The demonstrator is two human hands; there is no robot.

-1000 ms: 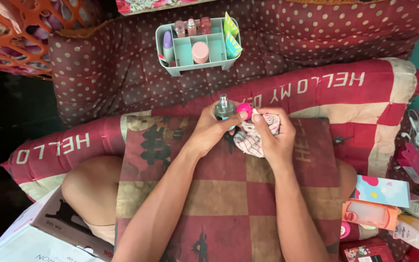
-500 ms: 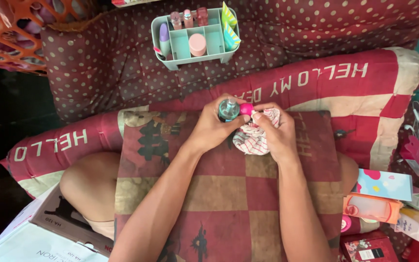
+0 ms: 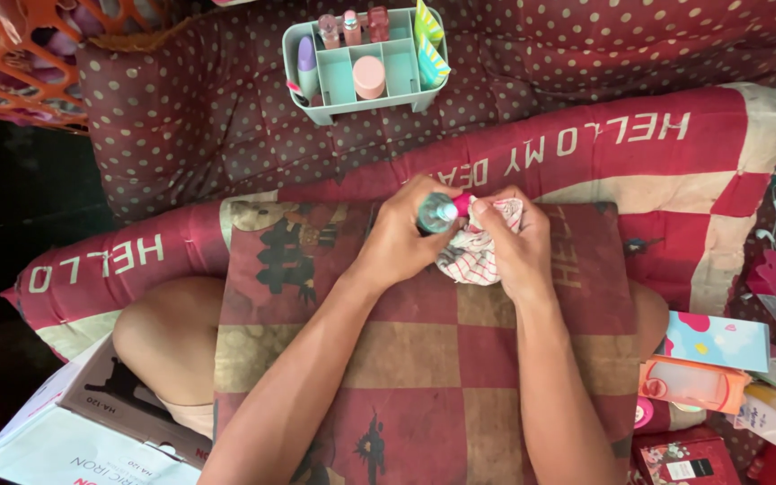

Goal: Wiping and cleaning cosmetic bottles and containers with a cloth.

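Left hand [image 3: 397, 242] grips a small teal bottle [image 3: 436, 213] while right hand [image 3: 514, 247] presses a checked cloth [image 3: 473, 256] against it.

1. The left hand [image 3: 401, 238] grips a small clear bottle with a pink cap [image 3: 442, 211] over a checked cushion [image 3: 424, 359].
2. The right hand [image 3: 518, 247] presses a checked cloth [image 3: 473, 256] against the bottle.
3. Farther off, a pale green organiser tray [image 3: 352, 76] with cosmetics sits on a dotted quilt [image 3: 181, 117].
4. A cardboard box [image 3: 74, 431] lies near left; packages [image 3: 716, 341] lie right.
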